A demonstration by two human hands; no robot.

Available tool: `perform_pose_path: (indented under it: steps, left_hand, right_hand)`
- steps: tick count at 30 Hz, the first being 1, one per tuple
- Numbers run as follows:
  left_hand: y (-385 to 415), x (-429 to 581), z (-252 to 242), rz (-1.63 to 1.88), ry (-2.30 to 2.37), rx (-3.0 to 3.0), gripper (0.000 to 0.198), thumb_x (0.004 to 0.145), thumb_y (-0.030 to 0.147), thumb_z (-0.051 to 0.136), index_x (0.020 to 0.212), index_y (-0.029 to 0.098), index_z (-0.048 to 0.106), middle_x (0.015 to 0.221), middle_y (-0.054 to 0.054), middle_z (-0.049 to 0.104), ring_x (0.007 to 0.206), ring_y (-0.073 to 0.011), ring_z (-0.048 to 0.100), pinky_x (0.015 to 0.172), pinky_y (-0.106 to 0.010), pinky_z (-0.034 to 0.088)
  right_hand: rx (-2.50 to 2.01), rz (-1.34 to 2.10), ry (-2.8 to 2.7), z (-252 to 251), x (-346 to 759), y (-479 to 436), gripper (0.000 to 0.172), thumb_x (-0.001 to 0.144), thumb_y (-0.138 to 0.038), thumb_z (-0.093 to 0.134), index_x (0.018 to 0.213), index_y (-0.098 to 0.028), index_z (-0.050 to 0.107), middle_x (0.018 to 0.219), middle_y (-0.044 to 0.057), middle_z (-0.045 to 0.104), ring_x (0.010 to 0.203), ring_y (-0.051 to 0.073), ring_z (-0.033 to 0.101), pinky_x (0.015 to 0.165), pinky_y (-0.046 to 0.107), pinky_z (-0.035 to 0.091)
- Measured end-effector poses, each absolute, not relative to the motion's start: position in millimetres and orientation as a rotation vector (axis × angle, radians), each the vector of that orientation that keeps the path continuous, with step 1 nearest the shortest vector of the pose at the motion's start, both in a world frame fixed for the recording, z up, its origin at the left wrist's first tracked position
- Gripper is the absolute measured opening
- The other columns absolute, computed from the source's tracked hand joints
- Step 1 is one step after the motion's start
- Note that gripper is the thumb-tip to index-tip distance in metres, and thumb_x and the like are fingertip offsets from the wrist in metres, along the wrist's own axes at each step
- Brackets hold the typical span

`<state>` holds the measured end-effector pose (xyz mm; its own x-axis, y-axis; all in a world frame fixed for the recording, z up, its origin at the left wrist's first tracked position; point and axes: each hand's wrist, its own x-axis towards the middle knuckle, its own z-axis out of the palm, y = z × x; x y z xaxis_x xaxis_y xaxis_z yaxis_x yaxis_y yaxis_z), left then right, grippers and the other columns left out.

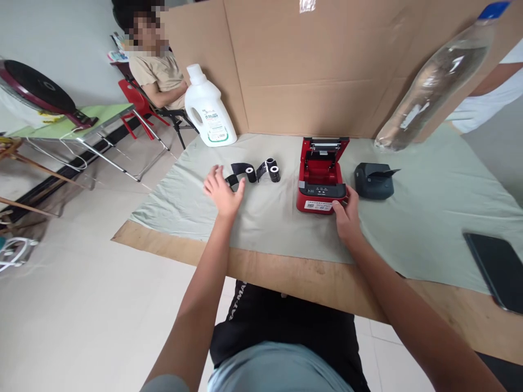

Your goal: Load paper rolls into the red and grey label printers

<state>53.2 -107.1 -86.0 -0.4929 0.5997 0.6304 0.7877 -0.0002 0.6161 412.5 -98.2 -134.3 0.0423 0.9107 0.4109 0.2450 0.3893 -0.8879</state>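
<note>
A small red printer [321, 174] stands on the cloth with its lid raised and its paper bay bare. My right hand [346, 215] rests against its front right corner, fingers curled onto the casing. My left hand [223, 191] hovers flat with fingers spread, just left of two black paper rolls [261, 171] whose loose ends trail on the cloth. The nearer roll [249, 173] lies a finger's width from my left fingertips. A black printer [374, 180], closed, sits right of the red one.
A white jug [208, 110] stands at the back left against a cardboard wall [310, 71]. A clear plastic bottle [433, 76] leans at the right. A dark tablet [498, 269] lies at the right edge. Another person sits on a red chair [139, 100] beyond.
</note>
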Motion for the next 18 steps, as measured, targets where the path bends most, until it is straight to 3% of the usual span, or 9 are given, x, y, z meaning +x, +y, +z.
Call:
perform_pose_path:
  steps: [3,5,7,10,15,18]
  left_hand:
    - [-80.0,63.5,-78.0,-1.384,-2.059,-1.747,0.035,0.082,0.034,0.077,0.112,0.022,0.066,0.123,-0.017,0.072,0.13,-0.0428,0.054,0.122,-0.064,0.018]
    - [-57.7,64.2,-79.7,-1.282,-2.114,-1.794,0.018,0.079,0.028,0.076,0.095,0.023,0.067,0.1,-0.014,0.076,0.113,-0.0408,0.063,0.12,-0.065,0.018]
    - [-41.1,62.5,-84.7,-1.208,-2.182,-1.766,0.013,0.077,0.027,0.076,0.086,0.023,0.067,0.09,-0.013,0.074,0.101,-0.0391,0.066,0.118,-0.065,0.019]
    - [-35.3,61.5,-90.2,-1.342,-2.19,-1.682,0.017,0.078,0.027,0.076,0.093,0.022,0.069,0.088,-0.011,0.073,0.098,-0.0371,0.068,0.118,-0.062,0.022]
    - [-56.0,75.5,-81.4,-1.759,-1.921,-1.725,0.035,0.083,0.028,0.077,0.116,0.022,0.068,0.113,-0.012,0.073,0.116,-0.0324,0.067,0.111,-0.045,0.04]
    - [-62.0,96.1,-82.8,-1.999,-1.736,-1.824,0.045,0.084,0.035,0.08,0.124,0.022,0.063,0.118,-0.01,0.07,0.106,-0.0265,0.07,0.096,-0.038,0.052]
  right_hand:
    - [-1.091,0.703,-1.469,-131.1,410.6,-99.5,0.057,0.094,-0.042,0.058,0.148,-0.029,0.046,0.145,0.012,0.051,0.133,0.029,0.052,0.116,0.058,0.044]
    - [-1.094,0.701,-1.461,-127.9,409.5,-100.6,0.057,0.094,-0.042,0.058,0.148,-0.028,0.046,0.146,0.012,0.051,0.133,0.028,0.052,0.117,0.057,0.043]
    - [-1.098,0.728,-1.443,-124.8,409.2,-101.7,0.056,0.094,-0.043,0.058,0.146,-0.026,0.046,0.145,0.013,0.052,0.132,0.028,0.054,0.117,0.055,0.044]
    - [-1.086,0.785,-1.408,-121.4,410.5,-104.2,0.055,0.094,-0.046,0.055,0.144,-0.024,0.047,0.144,0.015,0.053,0.13,0.029,0.056,0.113,0.053,0.047]
    - [-1.033,0.541,-1.454,-108.0,409.1,-116.8,0.056,0.093,-0.046,0.054,0.145,-0.025,0.048,0.143,0.015,0.052,0.129,0.033,0.056,0.105,0.055,0.05]
    - [-1.0,0.255,-1.585,-86.6,399.3,-125.9,0.036,0.092,-0.042,0.058,0.124,-0.026,0.062,0.127,0.013,0.062,0.122,0.034,0.059,0.104,0.058,0.049]
